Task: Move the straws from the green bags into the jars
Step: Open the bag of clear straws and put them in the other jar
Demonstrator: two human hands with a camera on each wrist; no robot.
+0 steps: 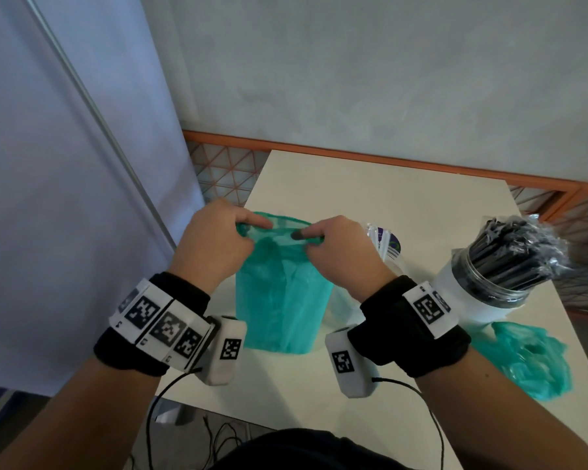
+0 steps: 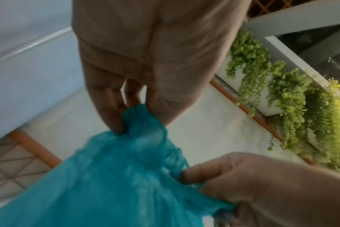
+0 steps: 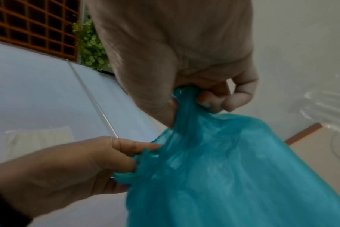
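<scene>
A teal-green plastic bag [image 1: 282, 293] stands upright on the white table [image 1: 370, 195], its contents hidden. My left hand [image 1: 218, 239] pinches the bag's top rim on the left [image 2: 138, 121]. My right hand [image 1: 336, 249] grips the rim on the right [image 3: 186, 99], so the mouth is stretched between the two hands. A jar [image 1: 482, 293] at the right holds a bundle of black straws [image 1: 513, 249] in clear wrap. Behind my right hand a second jar [image 1: 387, 245] with wrapped straws is partly hidden.
A crumpled green bag [image 1: 537, 361] lies flat at the table's right front edge. An orange lattice railing [image 1: 224, 164] runs behind the table. A pale panel wall [image 1: 65, 164] stands close on the left. Cables [image 1: 224, 435] hang below the table's front edge.
</scene>
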